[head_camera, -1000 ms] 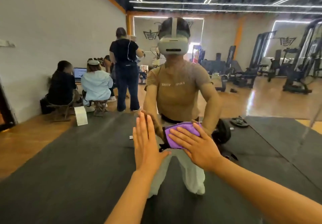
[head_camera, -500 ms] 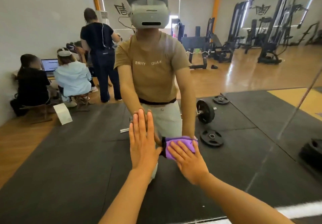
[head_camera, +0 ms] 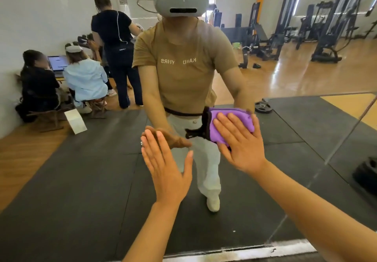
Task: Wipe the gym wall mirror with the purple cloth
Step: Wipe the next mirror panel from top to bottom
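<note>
The wall mirror (head_camera: 85, 180) fills the view and reflects me in a tan shirt and a headset. My right hand (head_camera: 240, 143) lies flat with straight fingers on the folded purple cloth (head_camera: 226, 117), pressing it against the glass right of centre. The cloth has a dark edge on its left side. My left hand (head_camera: 166, 168) is flat on the mirror with fingers straight, to the left of the cloth and a little lower, holding nothing.
The mirror's metal bottom edge (head_camera: 244, 251) runs low in the view, and a vertical seam (head_camera: 346, 131) slants at the right. Reflected are black floor mats, weight plates (head_camera: 262, 107), gym machines, and several people by a laptop at the left.
My right hand has slid the purple cloth to the right and upward across the glass. My left hand stays flat on the mirror. My view has dropped closer to the mirror's base.
</note>
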